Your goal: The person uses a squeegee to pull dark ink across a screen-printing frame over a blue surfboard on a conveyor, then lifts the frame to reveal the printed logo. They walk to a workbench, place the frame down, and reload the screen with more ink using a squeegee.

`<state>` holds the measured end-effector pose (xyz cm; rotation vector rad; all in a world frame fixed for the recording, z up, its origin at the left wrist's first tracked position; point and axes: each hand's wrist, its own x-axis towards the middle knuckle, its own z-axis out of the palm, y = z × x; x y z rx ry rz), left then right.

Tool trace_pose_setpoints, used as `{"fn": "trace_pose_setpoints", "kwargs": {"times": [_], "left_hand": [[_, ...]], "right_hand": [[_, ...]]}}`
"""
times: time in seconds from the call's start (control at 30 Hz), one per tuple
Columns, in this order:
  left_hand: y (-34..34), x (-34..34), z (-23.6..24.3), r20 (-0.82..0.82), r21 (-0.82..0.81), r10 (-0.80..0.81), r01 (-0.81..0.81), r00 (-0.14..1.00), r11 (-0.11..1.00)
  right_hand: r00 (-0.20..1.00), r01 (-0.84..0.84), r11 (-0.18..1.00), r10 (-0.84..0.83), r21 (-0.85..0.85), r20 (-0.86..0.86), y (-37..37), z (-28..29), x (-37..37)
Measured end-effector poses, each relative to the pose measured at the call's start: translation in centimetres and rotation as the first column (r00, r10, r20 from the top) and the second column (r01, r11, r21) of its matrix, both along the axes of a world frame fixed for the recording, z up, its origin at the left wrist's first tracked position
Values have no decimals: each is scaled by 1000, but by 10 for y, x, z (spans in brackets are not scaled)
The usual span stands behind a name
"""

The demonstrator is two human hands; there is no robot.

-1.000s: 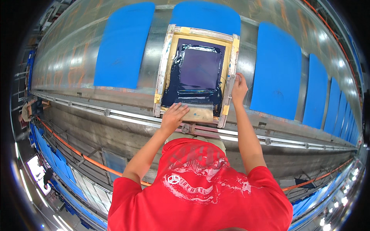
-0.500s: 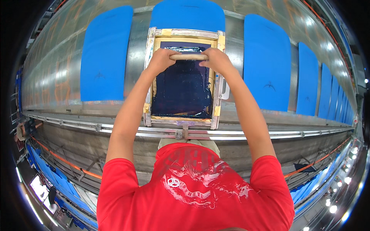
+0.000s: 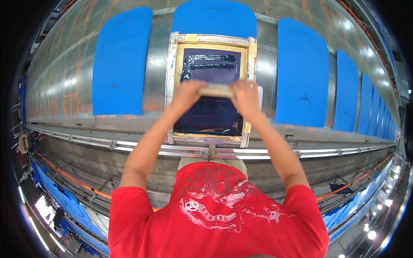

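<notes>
My left hand (image 3: 188, 95) and my right hand (image 3: 246, 99) grip the two ends of a squeegee (image 3: 216, 90) with a pale wooden handle. Both hands are a little blurred by motion. The squeegee lies across the middle of a screen printing frame (image 3: 172, 64), over its mesh. Dark navy ink (image 3: 206, 118) covers the mesh on the near side, and wet ink streaks shine at the far end. Between them the mesh shows thinner and purplish. Yellow tape lines the frame's inner edge. Under the frame lies a blue fabric panel (image 3: 215, 17); the squeegee's blade is hidden.
More blue panels lie along the metal table, one at the left (image 3: 118, 64) and several at the right, the nearest (image 3: 301, 73) bearing a small dark print. A metal rail (image 3: 275, 153) runs along the table's near edge, with a clamp-like stop (image 3: 205, 153) before the frame.
Both hands have drawn the squeegee toward me, from the far end of the mesh to its middle. A thinly inked strip now shows behind it.
</notes>
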<state>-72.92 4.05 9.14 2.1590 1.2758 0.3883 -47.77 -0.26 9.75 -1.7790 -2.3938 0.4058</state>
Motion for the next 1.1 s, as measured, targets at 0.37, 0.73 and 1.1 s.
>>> {"fn": "trace_pose_setpoints", "kwargs": {"times": [0.37,0.73,1.1], "left_hand": [[-22,6,-21,-133,102,56,-43,990,994],[76,22,-3,-36,218,10,-2,999,976],[-63,5,0,-59,55,-10,14,998,998]], "right_hand": [[965,60,994,-35,89,-260,-24,-34,-9],[983,80,986,-54,149,-173,69,-10,14],[949,126,992,-116,16,-293,-73,-20,-16]]}}
